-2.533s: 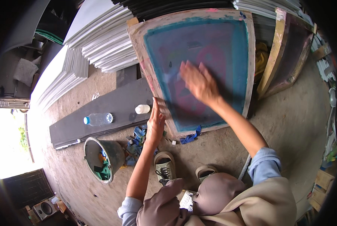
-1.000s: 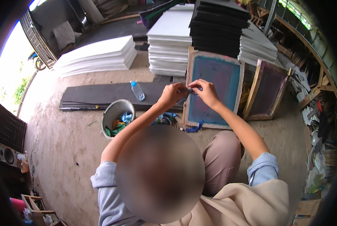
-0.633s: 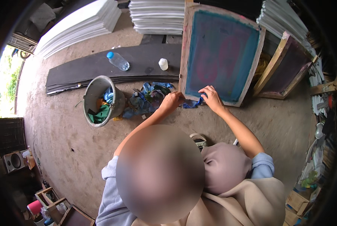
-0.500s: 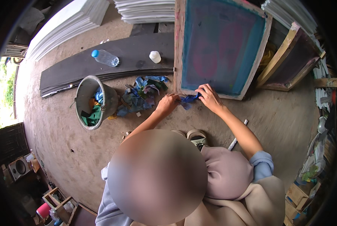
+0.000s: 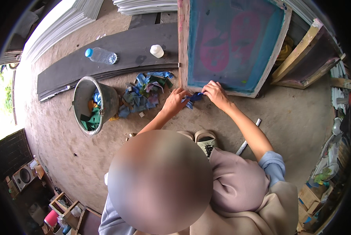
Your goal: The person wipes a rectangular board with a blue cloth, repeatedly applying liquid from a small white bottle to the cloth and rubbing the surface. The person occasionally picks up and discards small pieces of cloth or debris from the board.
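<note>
A dark blue cloth scrap [image 5: 196, 96] is stretched between my two hands, just in front of the bottom edge of a wooden screen-printing frame [image 5: 184, 47]. My left hand [image 5: 175, 101] pinches its left end, where a paler blue piece hangs down. At the other end, the fingers of my right hand [image 5: 215, 94] close on the cloth beside the frame's lower rail. Blue mesh with pinkish rounded shapes fills the frame, which stands tilted back. To the left of my left hand lies a heap of blue, green and purplish cloth scraps [image 5: 140, 96].
A grey bucket [image 5: 109, 102] with green, blue and orange cloth stands left of the heap. Behind, dark sheets [image 5: 140, 39] carry a capped clear bottle [image 5: 103, 56] and a white bottle [image 5: 157, 51]. Another wooden frame [image 5: 297, 53] leans at right. A white strip [image 5: 249, 137] lies near my feet.
The whole view has shifted slightly. Both hands keep hold of the blue cloth, with small changes in how the fingers are bent.
</note>
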